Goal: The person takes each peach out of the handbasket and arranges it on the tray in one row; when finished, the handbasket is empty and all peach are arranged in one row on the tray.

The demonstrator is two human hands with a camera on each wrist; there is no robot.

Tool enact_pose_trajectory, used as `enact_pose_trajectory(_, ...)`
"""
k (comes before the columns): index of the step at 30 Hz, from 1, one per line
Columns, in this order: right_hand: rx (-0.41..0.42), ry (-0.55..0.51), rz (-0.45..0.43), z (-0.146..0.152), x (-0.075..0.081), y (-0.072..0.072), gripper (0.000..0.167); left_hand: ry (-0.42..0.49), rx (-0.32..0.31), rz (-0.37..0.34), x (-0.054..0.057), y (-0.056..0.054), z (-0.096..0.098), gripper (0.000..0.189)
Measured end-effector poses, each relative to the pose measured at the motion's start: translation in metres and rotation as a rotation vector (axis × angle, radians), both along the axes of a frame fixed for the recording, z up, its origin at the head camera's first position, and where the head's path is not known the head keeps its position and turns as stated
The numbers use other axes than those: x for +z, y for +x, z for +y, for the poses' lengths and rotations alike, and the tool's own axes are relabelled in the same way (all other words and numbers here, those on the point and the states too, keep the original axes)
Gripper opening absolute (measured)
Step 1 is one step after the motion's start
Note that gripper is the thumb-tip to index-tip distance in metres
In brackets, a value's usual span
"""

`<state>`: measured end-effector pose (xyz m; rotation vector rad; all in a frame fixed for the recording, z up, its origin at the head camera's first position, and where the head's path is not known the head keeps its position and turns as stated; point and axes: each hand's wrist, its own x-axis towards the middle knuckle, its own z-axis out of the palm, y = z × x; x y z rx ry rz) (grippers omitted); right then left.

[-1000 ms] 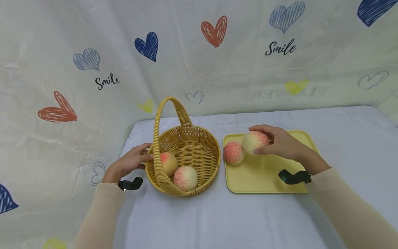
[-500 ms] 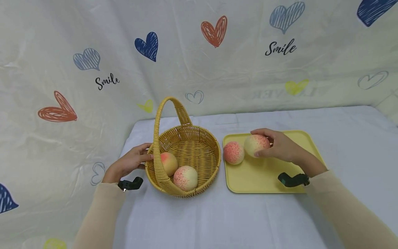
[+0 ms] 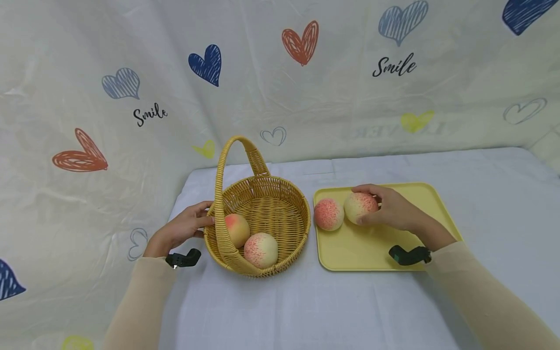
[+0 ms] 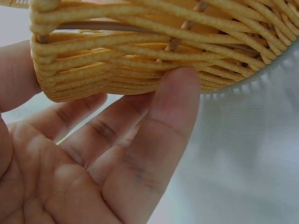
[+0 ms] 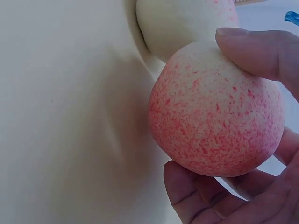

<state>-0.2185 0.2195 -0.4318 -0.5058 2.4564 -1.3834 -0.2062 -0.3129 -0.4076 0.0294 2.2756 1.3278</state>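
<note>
R hand (image 3: 389, 209): thumb, fingers curled round peach A (image 3: 360, 208), 10 o'clock of tray (image 3: 358, 253); redder peach B (image 3: 329, 214) nr, 9 o'clock. L hand (image 3: 183, 227): pinching basket (image 3: 280, 214) rim, approx. 9 o'clock; peaches C (image 3: 237, 231), D (image 3: 261, 251) inside, 6–8.

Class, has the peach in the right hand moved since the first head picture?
Yes: in the head view, the peach has come down toward the yellow tray, which stays put.

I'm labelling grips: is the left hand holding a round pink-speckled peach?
No, the left hand touches only the round yellow wicker basket.
</note>
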Motion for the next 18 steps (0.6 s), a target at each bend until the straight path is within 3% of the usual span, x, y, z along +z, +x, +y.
enact_pose_trajectory(18, -0.025, 0.023, 0.019, -0.0037, -0.0051, 0.0026, 0.084, 0.010, -0.019, 0.007, 0.0026, 0.0016, 0.0009, 0.057)
